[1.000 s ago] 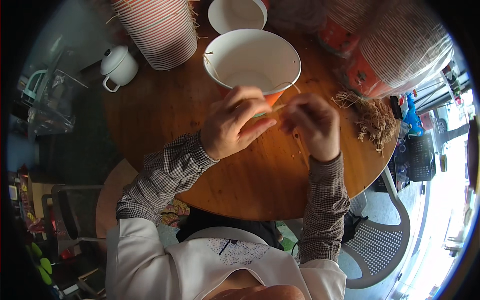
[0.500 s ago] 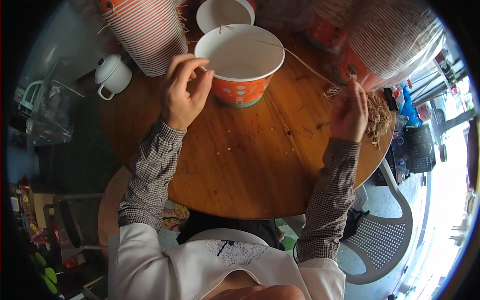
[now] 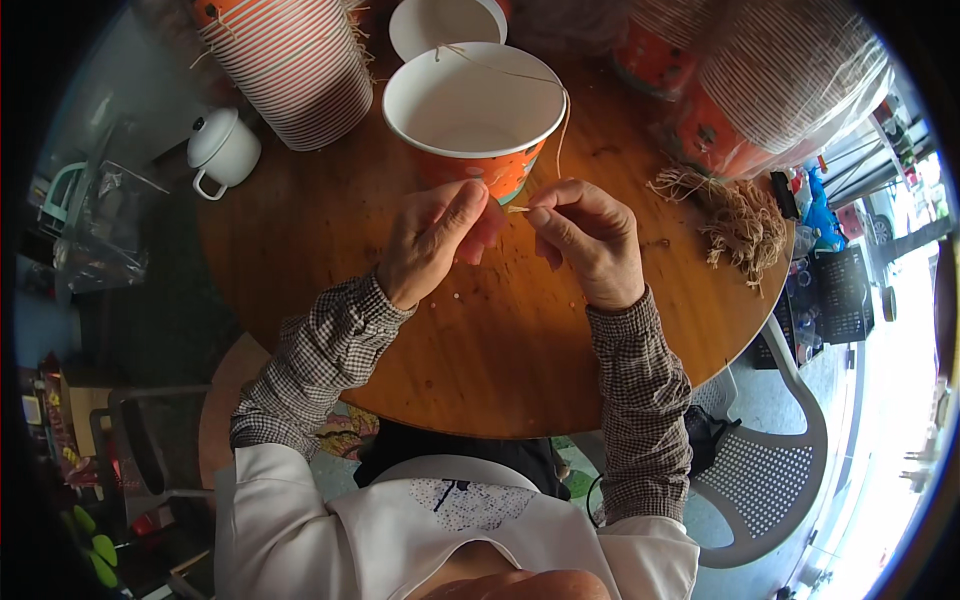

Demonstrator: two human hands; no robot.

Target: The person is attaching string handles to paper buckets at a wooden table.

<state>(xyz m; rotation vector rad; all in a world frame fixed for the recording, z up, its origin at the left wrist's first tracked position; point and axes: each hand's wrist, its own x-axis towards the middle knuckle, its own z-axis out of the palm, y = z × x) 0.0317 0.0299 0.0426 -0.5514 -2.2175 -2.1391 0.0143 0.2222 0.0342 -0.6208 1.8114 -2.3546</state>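
An orange paper bucket (image 3: 526,164) with a white rim stands upright before me on the round table. A thin tan string (image 3: 563,150) runs from its far rim across the opening, over the right rim and down to my right hand (image 3: 592,240). Thumb and forefinger there are pinched on the string, its short pale end pointing toward my other hand. My left hand (image 3: 436,240) is closed at the bucket's near side, thumb against the fingers; whatever it may hold is hidden.
Tall stacks of orange buckets stand at the far left (image 3: 290,75) and, wrapped in clear plastic, at the far right (image 3: 775,85). Another bucket (image 3: 445,28) lies behind mine. A bundle of strings (image 3: 745,225) lies at the table's right edge, a white lidded mug (image 3: 225,150) at the left.
Both hands have come together in front of the bucket. My right hand moved left from the string bundle, bringing the string down over the rim. The left closed and came off the rim.
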